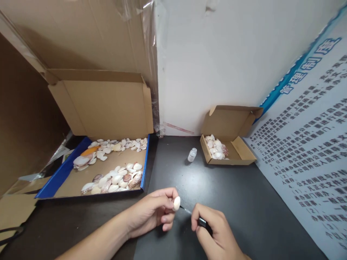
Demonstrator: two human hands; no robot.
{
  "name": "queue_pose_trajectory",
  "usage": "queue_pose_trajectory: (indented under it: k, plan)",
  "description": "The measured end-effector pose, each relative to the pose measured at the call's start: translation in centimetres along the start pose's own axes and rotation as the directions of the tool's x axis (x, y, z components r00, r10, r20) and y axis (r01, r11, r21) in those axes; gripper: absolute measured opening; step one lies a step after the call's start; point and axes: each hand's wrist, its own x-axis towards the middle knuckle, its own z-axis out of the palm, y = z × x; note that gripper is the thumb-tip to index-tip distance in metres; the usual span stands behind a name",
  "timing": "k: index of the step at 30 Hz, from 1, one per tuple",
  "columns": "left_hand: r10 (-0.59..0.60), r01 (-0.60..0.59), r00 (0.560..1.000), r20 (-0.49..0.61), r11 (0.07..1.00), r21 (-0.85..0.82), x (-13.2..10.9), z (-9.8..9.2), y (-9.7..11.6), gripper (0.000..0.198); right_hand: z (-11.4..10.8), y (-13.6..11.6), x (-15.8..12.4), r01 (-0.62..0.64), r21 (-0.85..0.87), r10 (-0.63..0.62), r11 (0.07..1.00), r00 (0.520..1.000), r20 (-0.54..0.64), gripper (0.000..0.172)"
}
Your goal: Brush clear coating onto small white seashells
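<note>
Between the thumb and fingers of my left hand (155, 209) is a small cream-white seashell (176, 203), held on edge above the dark table. My right hand (214, 227) grips a thin brush (201, 222) by its black cap-like handle. The brush's dark tip reaches left to the shell's edge; whether it touches cannot be made out. Beyond the hands stands a small clear glass bottle (192, 155), its neck uncapped and a label on its side.
At left, a blue-edged cardboard box (108, 161) with its lid up holds shells in two groups. A smaller open cardboard box (245, 150) at back right has white shells on its left side. A white wall (217, 65) rises behind, and a printed poster (303, 144) borders the right.
</note>
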Motion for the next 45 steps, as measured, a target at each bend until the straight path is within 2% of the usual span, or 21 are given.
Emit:
queue_pose_trajectory:
  k: [3, 7, 12, 17, 23, 27, 33, 40, 45]
  plan:
    - [-0.003, 0.003, 1.0, -0.007, 1.0, -0.002, 0.0, -0.1, 0.0, 0.009, -0.1, -0.1, -0.1, 0.004, -0.003, -0.004, 1.0, 0.999, -0.039, 0.015]
    - [-0.005, 0.005, 1.0, -0.011, 1.0, -0.003, 0.0, 0.0, 0.0, 0.01, -0.2, -0.2, -0.1, 0.111, 0.028, -0.111, 0.993, 0.994, 0.015, 0.014]
    - [-0.002, 0.002, 1.0, 0.003, 1.0, -0.004, 0.0, 0.0, 0.1, 0.009, -0.2, 0.1, -0.1, -0.012, -0.028, 0.011, 1.0, 1.0, -0.028, 0.016]
    - [-0.004, 0.005, 1.0, 0.012, 1.0, -0.011, 0.0, -0.1, 0.1, 0.009, -0.3, 0.1, 0.0, 0.106, 0.018, -0.107, 0.994, 0.994, 0.024, 0.014]
    - [0.004, -0.004, 1.0, 0.017, 1.0, -0.012, 0.0, -0.1, 0.0, 0.008, -0.4, 0.4, 0.0, -0.022, -0.023, 0.023, 0.999, 1.0, 0.017, 0.016]
    - [-0.001, 0.001, 1.0, 0.019, 1.0, -0.007, 0.1, -0.1, 0.0, 0.009, -0.4, 0.8, -0.3, 0.059, 0.015, -0.06, 0.998, 0.995, 0.075, 0.018]
    - [0.002, -0.002, 1.0, 0.015, 1.0, -0.004, 0.1, -0.1, 0.0, 0.009, -0.5, 1.1, -0.2, 0.143, 0.065, -0.147, 0.988, 0.987, 0.064, 0.019]
    - [0.001, -0.001, 1.0, 0.003, 1.0, -0.004, 0.1, -0.1, -0.1, 0.011, -0.2, 1.0, 0.0, -0.023, -0.016, 0.024, 1.0, 0.996, 0.085, 0.019]
    - [0.003, -0.003, 1.0, 0.01, 1.0, 0.014, 0.1, -0.2, -0.1, 0.011, -0.1, 1.0, -0.2, 0.025, 0.008, -0.026, 1.0, 0.995, 0.097, 0.018]
